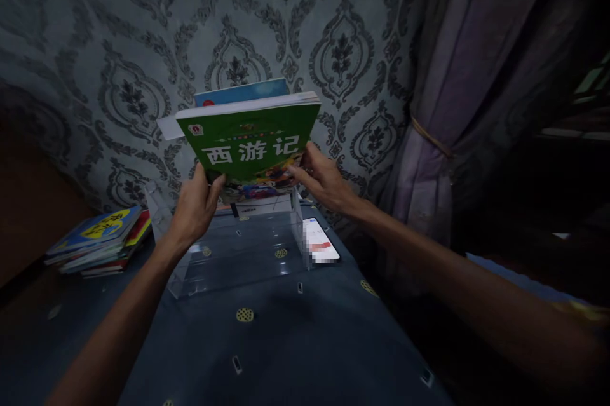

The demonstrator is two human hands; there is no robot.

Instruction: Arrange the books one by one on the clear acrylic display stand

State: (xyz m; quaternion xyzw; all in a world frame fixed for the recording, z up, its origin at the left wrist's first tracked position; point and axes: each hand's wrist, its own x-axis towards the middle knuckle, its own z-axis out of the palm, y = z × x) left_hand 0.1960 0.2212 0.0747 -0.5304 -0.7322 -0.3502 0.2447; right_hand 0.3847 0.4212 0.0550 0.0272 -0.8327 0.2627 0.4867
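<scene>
A green-covered book [248, 126] with white Chinese characters is held up, tilted, between my two hands. My left hand [194, 206] grips its lower left side, thumb on the cover. At the lower right side, my right hand [326, 177] holds it with the thumb in front and fingers behind. A book with a blue cover [243, 91] shows above and behind the green one; whether my hands also grip it I cannot tell. Below the books, a clear plastic book stand [296, 228] rests on the patterned dark blue cloth [267, 349].
A pile of thin books [105, 237] lies left of the stand. A lit phone [324, 242] lies beside the stand's right panel, near the cloth's right edge. Behind is a patterned wall [286, 31], with a tied purple curtain [438, 120] at right. A brown surface [33, 203] stands far left.
</scene>
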